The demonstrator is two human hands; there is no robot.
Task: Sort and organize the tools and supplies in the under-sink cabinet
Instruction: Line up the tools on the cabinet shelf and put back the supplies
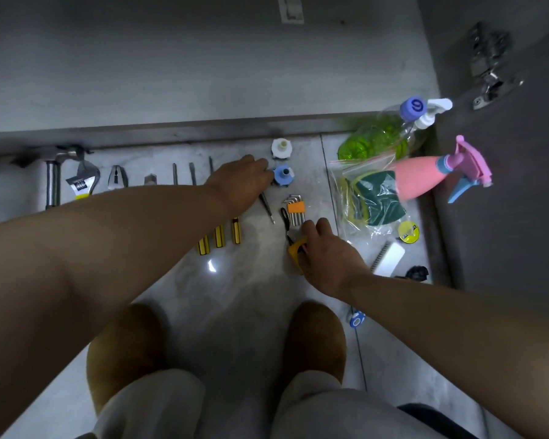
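Looking straight down on a grey floor (241, 312), tools and supplies lying spread out in front of the cabinet (171, 131). Starting at the far left with a hammer (52, 185), head toward the cabinet, then a wrench (84, 182) wearing a black-and-yellow label, then pliers (118, 177) and a short metal tip (150, 179) — all partly hiding behind the left forearm. Passing three screwdrivers (217, 236) lying side by side, yellow handles toward the knees, shafts running under that forearm. Reaching the left hand (241, 182) forward, palm down, fingertips touching the left side of a blue fitting (283, 175); being unable to tell whether those fingers are curling round anything, the back of the hand hiding them. Noting a white fitting (282, 148) standing just beyond the blue one, and a thin small screwdriver (267, 207) lying just below the left hand. Finding hex keys (294, 207) in an orange holder between the blue fitting and the right hand. Gripping a yellow tool (295, 248) on the floor with the right hand (327, 251), thumb and fingers curling over it. Going on rightward: a clear bag (374, 201) holding green sponges, a clear bottle (374, 141) with green inside beyond it, a pink spray bottle (425, 177) pointing its nozzle toward the cabinet door (504, 217), a yellow roll (408, 231), a white brush (389, 259) — and a blue roll (357, 320) beside the right forearm.
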